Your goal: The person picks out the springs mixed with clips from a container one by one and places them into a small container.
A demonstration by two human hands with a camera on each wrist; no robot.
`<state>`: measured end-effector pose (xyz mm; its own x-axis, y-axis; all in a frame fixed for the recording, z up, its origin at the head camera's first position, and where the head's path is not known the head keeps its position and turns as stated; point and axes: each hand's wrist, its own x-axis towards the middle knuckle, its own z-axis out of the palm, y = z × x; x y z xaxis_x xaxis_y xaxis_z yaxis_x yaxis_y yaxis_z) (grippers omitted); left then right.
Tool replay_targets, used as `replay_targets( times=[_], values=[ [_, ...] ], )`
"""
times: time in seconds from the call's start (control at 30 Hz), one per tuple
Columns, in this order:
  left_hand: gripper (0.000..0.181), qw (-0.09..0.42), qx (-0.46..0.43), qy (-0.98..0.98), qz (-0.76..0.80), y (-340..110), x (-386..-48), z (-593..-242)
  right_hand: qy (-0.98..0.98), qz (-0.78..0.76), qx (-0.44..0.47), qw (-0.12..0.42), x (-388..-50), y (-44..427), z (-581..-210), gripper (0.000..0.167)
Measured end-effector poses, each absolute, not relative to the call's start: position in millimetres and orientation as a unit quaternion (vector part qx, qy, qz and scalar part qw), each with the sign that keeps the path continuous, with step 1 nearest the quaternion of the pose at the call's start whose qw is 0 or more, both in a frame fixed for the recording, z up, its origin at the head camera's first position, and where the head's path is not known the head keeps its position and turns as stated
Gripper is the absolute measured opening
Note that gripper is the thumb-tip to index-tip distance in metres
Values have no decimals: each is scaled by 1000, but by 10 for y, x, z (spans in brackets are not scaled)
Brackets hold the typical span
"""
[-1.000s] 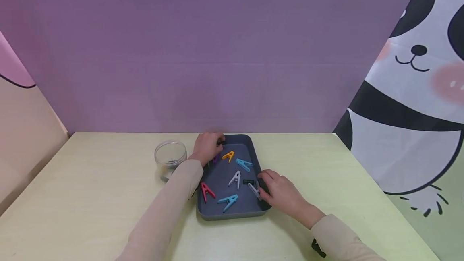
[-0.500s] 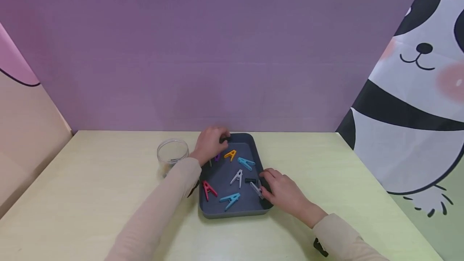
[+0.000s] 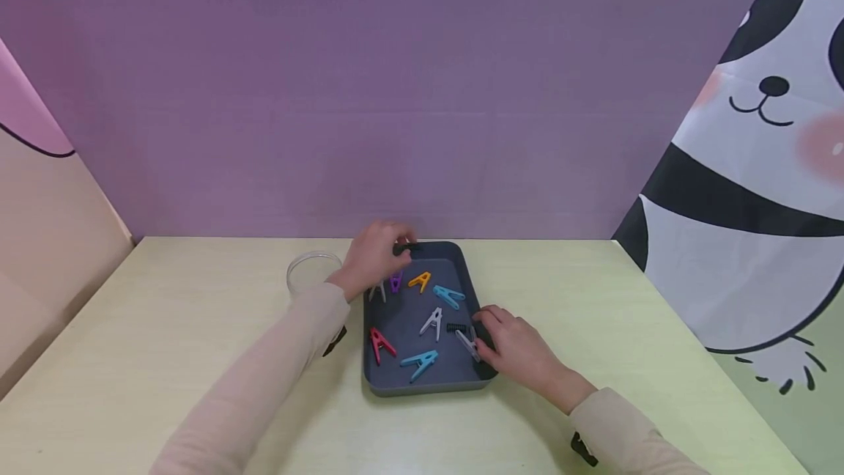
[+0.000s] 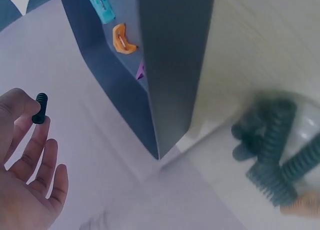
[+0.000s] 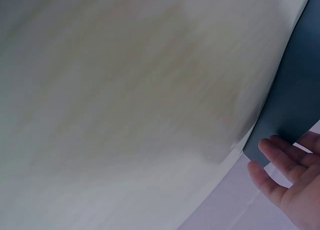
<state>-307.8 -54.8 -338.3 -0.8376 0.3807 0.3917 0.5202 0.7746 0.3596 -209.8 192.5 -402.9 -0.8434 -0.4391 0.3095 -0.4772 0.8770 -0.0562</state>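
Observation:
My left hand [image 3: 374,259] pinches a small black ribbed cylinder [image 4: 40,108] between thumb and index finger, over the far left corner of the dark grey tray [image 3: 428,385]; its other fingers are spread loosely. My right hand [image 3: 517,352] holds the tray's right rim near the front, with several fingers against the outer wall. Inside the tray lie clothespins: red [image 3: 379,347], light blue [image 3: 418,363], another light blue [image 3: 449,296], orange [image 3: 420,281], purple [image 3: 395,283] and several pale ones. A second black ribbed cylinder [image 3: 456,328] lies near the right wall.
Left of the tray stands a clear round jar [image 3: 290,281], partly hidden by the left arm. Several dark ribbed pieces [image 4: 277,135] show blurred in it. The pale wooden table [image 3: 165,350] ends at a purple backdrop [image 3: 369,94]; a panda print [image 3: 758,167] hangs at right.
My left hand, pinching the cylinder, has drawn slightly left and back, uncovering more of the purple clothespin and a pale one. The right hand stays on the tray's rim.

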Motion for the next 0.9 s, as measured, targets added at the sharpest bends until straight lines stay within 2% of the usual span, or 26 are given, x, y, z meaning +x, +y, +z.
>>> replay_targets(
  times=[0.4,0.9],
  values=[
    [18,148,-244,-932,-224,-798,-2935,-3233,-957,64,240,147,-2081,1911,-4020,32],
    [18,147,-244,-926,-250,-1349,-2818,-3193,-959,63,234,146,-2082,1891,-4036,32]
  ],
)
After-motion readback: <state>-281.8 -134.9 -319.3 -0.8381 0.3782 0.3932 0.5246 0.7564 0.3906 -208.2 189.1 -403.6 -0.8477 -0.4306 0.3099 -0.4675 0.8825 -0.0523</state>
